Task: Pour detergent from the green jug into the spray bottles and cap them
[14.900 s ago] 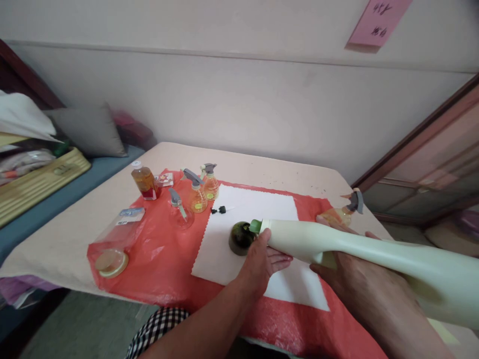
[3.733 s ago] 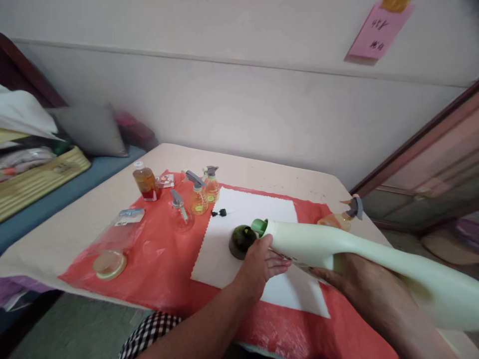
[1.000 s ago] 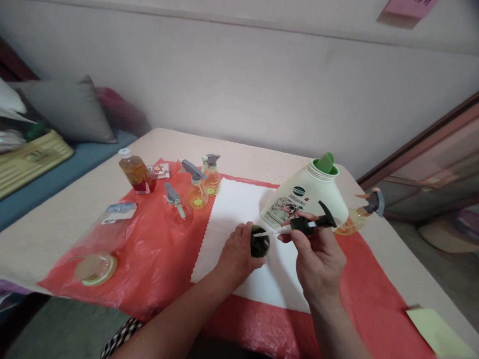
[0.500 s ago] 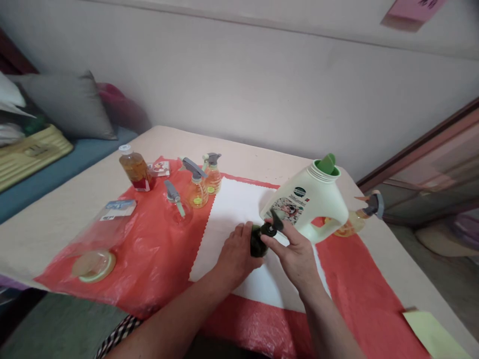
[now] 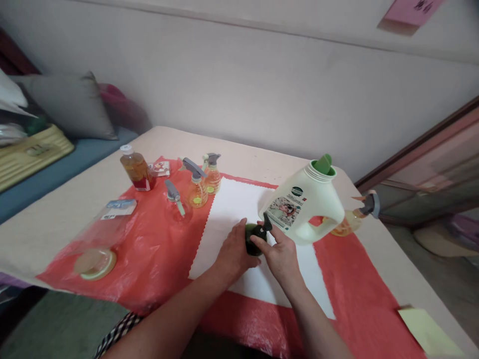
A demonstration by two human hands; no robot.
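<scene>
My left hand (image 5: 235, 245) is wrapped round the body of a dark green pump bottle (image 5: 251, 244) above the white cloth (image 5: 224, 199). The fingers of my right hand (image 5: 276, 248) close on the bottle's black pump head (image 5: 266, 223) at the collar. Just beyond my right hand stands a large pale green detergent jug (image 5: 303, 199), its mouth uncapped, with a green piece (image 5: 323, 164) sticking up in it. My palms and fingers hide much of the bottle.
Clear spray bottles (image 5: 197, 192) with grey triggers stand left of the cloth; another spray bottle (image 5: 350, 222) is behind the jug. An amber bottle (image 5: 136, 169), a clear packet (image 5: 116, 219) and a round lid (image 5: 98, 264) lie farther left around the red plastic sheet (image 5: 149, 259).
Both hands and the pump bottle have shifted slightly left. The pump head's spout has turned, and my right fingers have moved lower, round its collar.
</scene>
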